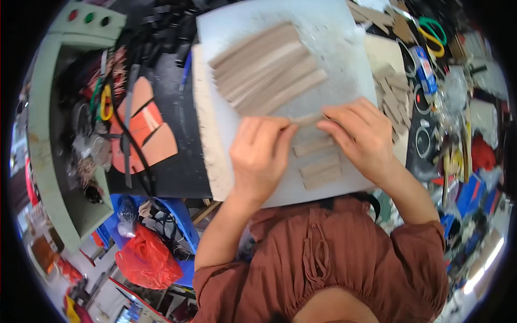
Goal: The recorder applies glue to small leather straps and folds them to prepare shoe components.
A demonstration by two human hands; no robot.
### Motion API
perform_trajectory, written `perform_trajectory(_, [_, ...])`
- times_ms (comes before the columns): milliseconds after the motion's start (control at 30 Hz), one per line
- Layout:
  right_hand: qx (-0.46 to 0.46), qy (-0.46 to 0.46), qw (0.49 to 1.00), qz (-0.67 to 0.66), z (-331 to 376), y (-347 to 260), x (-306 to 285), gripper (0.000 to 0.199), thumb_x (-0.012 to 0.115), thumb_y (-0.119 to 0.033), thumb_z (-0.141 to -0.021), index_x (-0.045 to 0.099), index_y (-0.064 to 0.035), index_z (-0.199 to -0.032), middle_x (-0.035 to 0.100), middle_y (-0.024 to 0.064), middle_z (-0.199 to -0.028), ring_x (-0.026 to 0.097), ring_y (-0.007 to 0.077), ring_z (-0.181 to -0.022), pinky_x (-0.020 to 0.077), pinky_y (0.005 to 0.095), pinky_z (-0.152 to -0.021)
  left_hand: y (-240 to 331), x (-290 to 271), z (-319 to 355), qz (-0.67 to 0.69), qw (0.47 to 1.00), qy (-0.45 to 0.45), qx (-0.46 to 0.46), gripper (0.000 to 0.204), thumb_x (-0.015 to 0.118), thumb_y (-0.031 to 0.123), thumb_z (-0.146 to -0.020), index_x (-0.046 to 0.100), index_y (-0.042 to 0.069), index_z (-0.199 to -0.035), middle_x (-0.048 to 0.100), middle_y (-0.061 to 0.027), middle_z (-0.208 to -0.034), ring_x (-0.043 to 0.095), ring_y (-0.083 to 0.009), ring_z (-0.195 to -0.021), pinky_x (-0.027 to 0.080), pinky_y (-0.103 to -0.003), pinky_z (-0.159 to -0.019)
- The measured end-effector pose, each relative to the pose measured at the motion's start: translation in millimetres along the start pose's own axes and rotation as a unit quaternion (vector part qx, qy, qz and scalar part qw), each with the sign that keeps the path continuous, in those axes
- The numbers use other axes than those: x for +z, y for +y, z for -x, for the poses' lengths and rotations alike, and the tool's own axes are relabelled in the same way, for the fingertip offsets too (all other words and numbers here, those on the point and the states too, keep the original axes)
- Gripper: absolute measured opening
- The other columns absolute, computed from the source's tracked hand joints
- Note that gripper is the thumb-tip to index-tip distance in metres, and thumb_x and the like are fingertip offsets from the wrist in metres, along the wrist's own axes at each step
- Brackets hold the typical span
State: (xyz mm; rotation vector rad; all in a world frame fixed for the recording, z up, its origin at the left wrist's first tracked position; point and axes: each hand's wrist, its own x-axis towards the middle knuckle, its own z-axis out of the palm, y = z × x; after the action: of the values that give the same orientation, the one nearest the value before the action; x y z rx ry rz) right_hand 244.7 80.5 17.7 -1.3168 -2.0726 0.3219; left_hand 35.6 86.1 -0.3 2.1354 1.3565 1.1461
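Between my two hands a narrow grey-brown strip [308, 119] is stretched just above a white board [350, 59]. My left hand [259, 153] pinches its left end, while my right hand [362, 134] has thumb and fingers closed at the right end. Whether the strip is leather or cloth I cannot tell. Beyond my hands lies a fanned row of similar strips [266, 67], side by side and partly overlapping. Closer to my body, below the held strip, rest a short strip [313, 146] and a small group of strips [321, 173] laid together.
Cut brown pieces [392, 97] lie right of the board, with green- and yellow-handled scissors [432, 35] farther back. Salmon-coloured pieces [161, 145] and a dark strap lie left, beside a pale green machine frame [46, 129]. A red bag [146, 261] sits in a blue bin lower left.
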Motion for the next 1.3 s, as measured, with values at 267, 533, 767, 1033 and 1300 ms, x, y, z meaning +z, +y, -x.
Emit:
perform_trajectory(267, [0.001,-0.024,0.999,-0.047,19,4,9,0.051,0.068,0.012,-0.072,0.073,-0.0056,-0.119,0.066,0.0093,-0.097,0.064,0.0244,-0.080,0.0565,0.0314,-0.069,-8,-7,8,0.007,0.997,-0.070,0.017,0.028,0.075,-0.008,-0.078,0.078,0.004,-0.103,0.069,-0.0101,-0.095,0.065,-0.0224,-0.080,0.054,-0.031,-0.071])
perform_trajectory(533, [-0.030,-0.050,0.997,-0.049,20,6,14,0.056,0.065,0.014,-0.071,0.071,-0.0042,-0.124,0.063,0.0108,-0.104,0.062,0.0262,-0.087,0.0550,0.0325,-0.071,-11,-1,8,0.009,0.997,-0.062,0.048,0.037,0.069,-0.007,-0.067,0.076,0.002,-0.102,0.068,-0.0090,-0.097,0.063,-0.0260,-0.084,0.053,-0.034,-0.072])
perform_trajectory(767, [-0.061,-0.063,0.996,-0.022,19,9,15,0.060,0.065,0.011,-0.069,0.068,-0.0022,-0.127,0.063,0.0109,-0.107,0.058,0.0257,-0.087,0.0530,0.0331,-0.071,-13,1,7,-0.003,0.996,-0.067,0.057,0.037,0.068,-0.003,-0.065,0.076,0.002,-0.101,0.068,-0.0078,-0.097,0.062,-0.0256,-0.084,0.053,-0.034,-0.072])
perform_trajectory(1033, [-0.064,-0.080,0.995,-0.010,18,7,14,0.058,0.066,0.008,-0.070,0.067,-0.0017,-0.127,0.063,0.0109,-0.108,0.058,0.0263,-0.088,0.0530,0.0335,-0.073,-10,-1,5,-0.005,0.996,-0.080,0.050,0.031,0.071,-0.005,-0.071,0.077,0.002,-0.101,0.070,-0.0084,-0.097,0.063,-0.0256,-0.086,0.052,-0.034,-0.075])
perform_trajectory(1300, [-0.081,-0.102,0.990,0.056,14,4,11,0.045,0.066,-0.005,-0.073,0.069,0.0010,-0.118,0.064,0.0094,-0.110,0.059,0.0261,-0.092,0.0504,0.0342,-0.075,-8,-3,6,-0.053,0.987,-0.121,0.093,0.040,0.068,-0.006,-0.068,0.074,-0.002,-0.108,0.067,-0.0106,-0.107,0.061,-0.0281,-0.093,0.052,-0.035,-0.079])
